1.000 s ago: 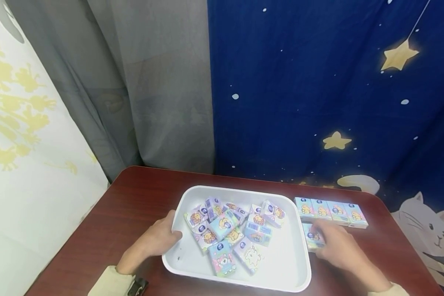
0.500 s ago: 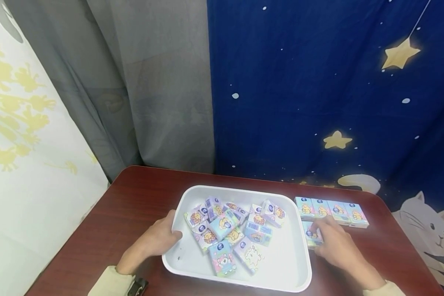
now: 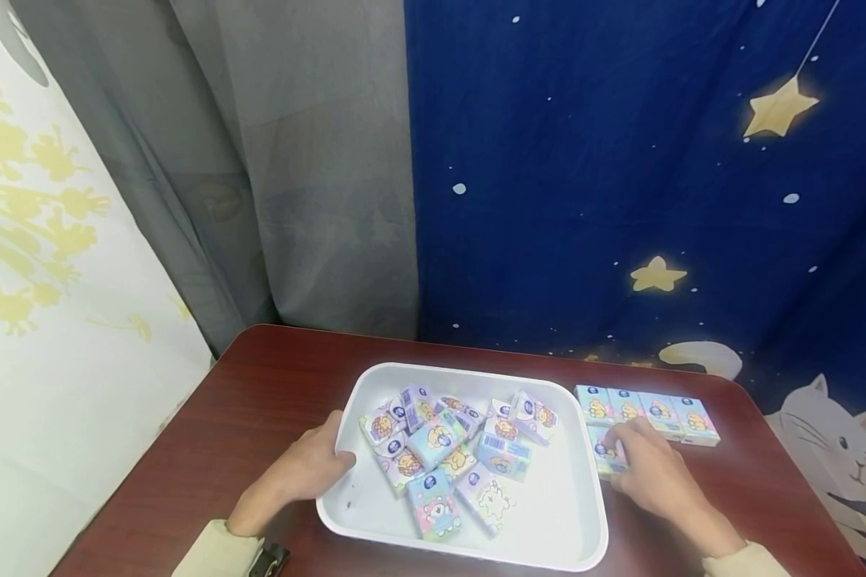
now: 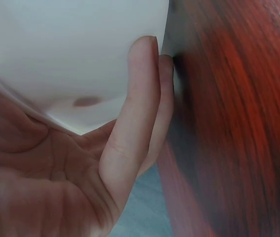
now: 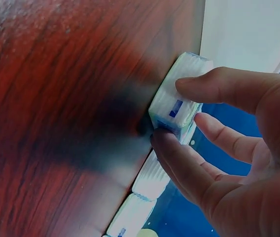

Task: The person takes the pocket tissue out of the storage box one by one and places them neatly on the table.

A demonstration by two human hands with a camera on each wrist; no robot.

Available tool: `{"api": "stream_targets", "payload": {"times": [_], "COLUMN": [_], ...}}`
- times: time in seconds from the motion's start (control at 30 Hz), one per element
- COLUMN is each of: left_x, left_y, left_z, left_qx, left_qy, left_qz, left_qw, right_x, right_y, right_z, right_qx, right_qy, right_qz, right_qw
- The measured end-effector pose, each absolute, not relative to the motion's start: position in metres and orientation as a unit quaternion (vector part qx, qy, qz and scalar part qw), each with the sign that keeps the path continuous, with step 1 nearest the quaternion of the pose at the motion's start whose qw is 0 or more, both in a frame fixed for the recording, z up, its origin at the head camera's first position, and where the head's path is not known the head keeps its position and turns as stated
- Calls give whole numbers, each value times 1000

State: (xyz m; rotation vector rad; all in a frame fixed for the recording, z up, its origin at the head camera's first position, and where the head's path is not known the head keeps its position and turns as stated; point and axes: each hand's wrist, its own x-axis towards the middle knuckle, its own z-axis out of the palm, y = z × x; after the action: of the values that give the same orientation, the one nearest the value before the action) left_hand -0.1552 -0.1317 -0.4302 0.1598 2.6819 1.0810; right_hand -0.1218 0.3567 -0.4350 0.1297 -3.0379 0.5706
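My left hand [image 3: 310, 457] grips the left rim of a white tray [image 3: 556, 513], thumb on the inside. In the left wrist view, its fingers [image 4: 142, 94] lie along the tray's outer wall. Several small tissue packs [image 3: 436, 437] in purple and blue wrappers lie heaped in the tray. Right of the tray, my right hand [image 3: 653, 469] holds one blue tissue pack [image 3: 603, 450] on the table by its near end and right side. This pack lies against the near side of a row of several blue tissue packs [image 3: 660, 413]. In the right wrist view, the thumb [image 5: 199, 88] presses its ribbed end.
The tray's right rim stands close beside the held pack. Dark red wood tabletop [image 3: 260, 385] surrounds the tray. Grey and blue curtains [image 3: 548, 200] hang behind the table's far edge, and a white, yellow-patterned surface [image 3: 58, 280] stands to the left.
My right hand has moved the blue tissue pack slightly away from me, up against the row. The left hand and the tray have stayed in place.
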Motion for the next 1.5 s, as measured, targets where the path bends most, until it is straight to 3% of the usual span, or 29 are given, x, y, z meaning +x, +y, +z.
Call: {"api": "stream_targets", "payload": {"times": [0.47, 0.83, 1.5], "left_x": [-155, -154, -154], "left_y": [-132, -131, -132], "left_z": [-431, -428, -430], "left_qx": [57, 59, 56], "left_qy": [918, 919, 921], "left_qz": [372, 370, 366], "left_qw": [121, 120, 118], "right_x": [-127, -128, -135], "right_y": [358, 338, 264], "right_z": [-429, -396, -358], "right_qx": [46, 93, 207], "right_qy": [-983, -979, -966], "right_qz": [179, 168, 156], "right_qw": [12, 67, 15]}}
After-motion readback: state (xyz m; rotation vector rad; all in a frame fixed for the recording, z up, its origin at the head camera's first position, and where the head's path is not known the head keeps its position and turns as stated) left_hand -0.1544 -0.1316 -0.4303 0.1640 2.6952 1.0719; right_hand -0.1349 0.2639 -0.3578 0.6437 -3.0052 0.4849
